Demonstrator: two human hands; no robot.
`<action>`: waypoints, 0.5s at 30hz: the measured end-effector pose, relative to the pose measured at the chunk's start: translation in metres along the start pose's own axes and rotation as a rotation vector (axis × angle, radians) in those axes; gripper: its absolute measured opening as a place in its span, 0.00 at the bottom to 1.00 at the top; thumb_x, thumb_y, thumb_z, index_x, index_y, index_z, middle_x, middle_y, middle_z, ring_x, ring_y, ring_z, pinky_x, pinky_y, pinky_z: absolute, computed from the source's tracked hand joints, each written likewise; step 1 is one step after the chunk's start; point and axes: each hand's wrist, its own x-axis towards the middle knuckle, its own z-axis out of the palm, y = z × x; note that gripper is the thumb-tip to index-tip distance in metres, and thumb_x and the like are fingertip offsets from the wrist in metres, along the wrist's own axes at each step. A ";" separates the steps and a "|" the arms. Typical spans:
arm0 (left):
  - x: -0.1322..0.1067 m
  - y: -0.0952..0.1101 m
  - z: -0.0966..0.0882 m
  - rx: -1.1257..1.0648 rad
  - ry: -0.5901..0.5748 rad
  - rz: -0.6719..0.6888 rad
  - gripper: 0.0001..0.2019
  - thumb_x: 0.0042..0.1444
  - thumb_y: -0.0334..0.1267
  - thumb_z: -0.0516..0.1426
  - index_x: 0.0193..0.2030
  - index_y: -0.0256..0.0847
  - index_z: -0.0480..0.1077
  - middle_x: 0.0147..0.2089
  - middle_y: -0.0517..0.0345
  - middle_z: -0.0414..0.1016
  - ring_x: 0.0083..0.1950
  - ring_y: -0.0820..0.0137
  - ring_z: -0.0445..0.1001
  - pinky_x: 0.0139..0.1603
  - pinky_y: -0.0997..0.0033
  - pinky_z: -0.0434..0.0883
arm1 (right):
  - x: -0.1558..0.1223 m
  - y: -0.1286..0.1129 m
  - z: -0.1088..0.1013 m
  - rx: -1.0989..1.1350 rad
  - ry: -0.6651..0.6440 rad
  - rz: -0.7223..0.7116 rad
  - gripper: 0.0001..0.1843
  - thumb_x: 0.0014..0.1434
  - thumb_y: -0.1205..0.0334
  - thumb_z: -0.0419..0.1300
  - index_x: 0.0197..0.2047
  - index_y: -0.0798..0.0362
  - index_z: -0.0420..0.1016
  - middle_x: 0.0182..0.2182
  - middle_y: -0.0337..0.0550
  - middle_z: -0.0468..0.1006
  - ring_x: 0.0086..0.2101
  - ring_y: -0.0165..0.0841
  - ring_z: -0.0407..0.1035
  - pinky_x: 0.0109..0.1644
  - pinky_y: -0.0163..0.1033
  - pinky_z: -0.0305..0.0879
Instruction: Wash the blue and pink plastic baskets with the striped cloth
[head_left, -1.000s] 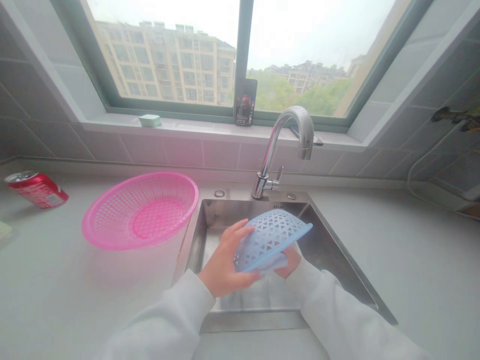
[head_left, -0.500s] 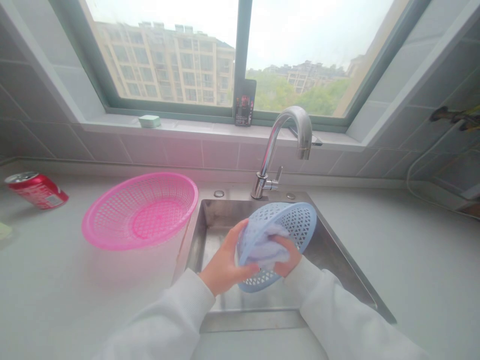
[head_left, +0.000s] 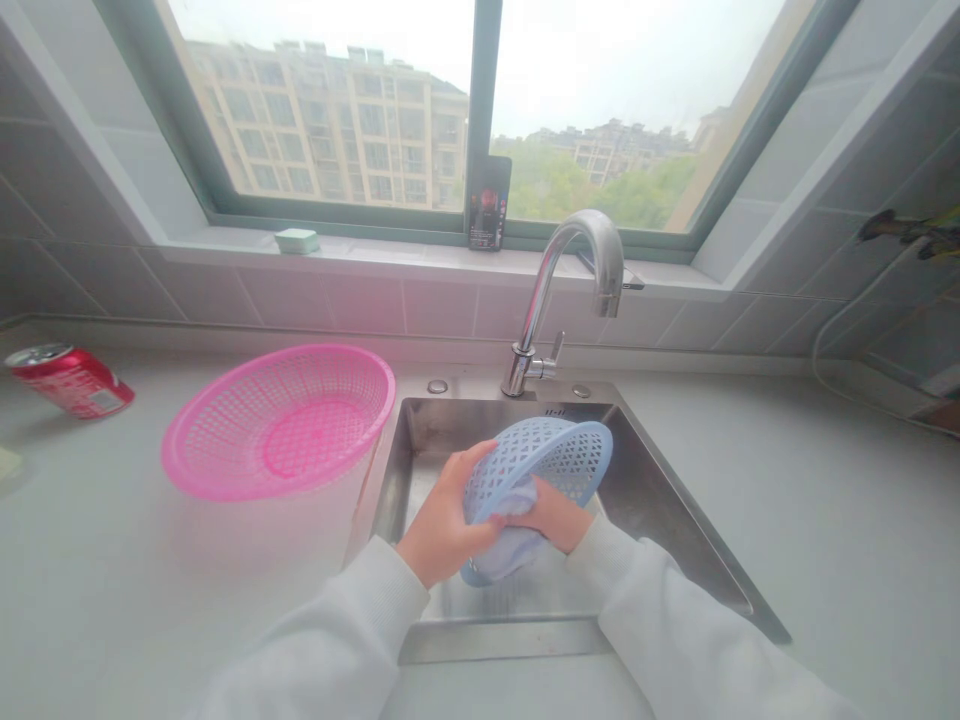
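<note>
Over the steel sink [head_left: 675, 530] a blue plastic basket [head_left: 529, 445] with small cut-out holes is held tilted on its side. My left hand [head_left: 454, 515] grips its near left rim, thumb on the inside and fingers round the outside. Inside the basket, my right hand [head_left: 551, 515] is closed on a pale, whitish-lavender cloth [head_left: 510, 555], pressed to the inner wall near the left thumb. Part of the cloth hangs over the lower rim. The fingertips of the right hand are partly hidden by the cloth.
A pink mesh basket [head_left: 195, 450] stands on the counter left of the sink, with a red drink can [head_left: 71, 380] lying farther left. Behind the sink rises a chrome faucet [head_left: 536, 300]. The windowsill holds a dark box [head_left: 489, 205] and a pale green block [head_left: 297, 240].
My right hand has moved the cloth left and down along the basket's inside, toward my left thumb. The basket has turned and shifted slightly left.
</note>
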 end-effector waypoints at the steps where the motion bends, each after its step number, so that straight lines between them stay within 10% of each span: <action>1: 0.000 0.002 0.000 0.030 -0.007 0.018 0.39 0.50 0.43 0.67 0.70 0.48 0.66 0.67 0.45 0.67 0.70 0.44 0.66 0.72 0.40 0.62 | -0.002 -0.001 -0.001 0.074 0.056 0.005 0.26 0.51 0.50 0.74 0.53 0.47 0.82 0.54 0.50 0.84 0.59 0.54 0.74 0.72 0.67 0.61; 15: -0.002 -0.008 0.001 -0.109 0.025 -0.021 0.43 0.54 0.45 0.66 0.76 0.48 0.55 0.65 0.45 0.68 0.68 0.46 0.69 0.71 0.41 0.64 | 0.005 -0.008 0.005 -0.172 -0.176 -0.074 0.23 0.50 0.62 0.71 0.51 0.41 0.86 0.51 0.44 0.86 0.59 0.53 0.74 0.73 0.63 0.59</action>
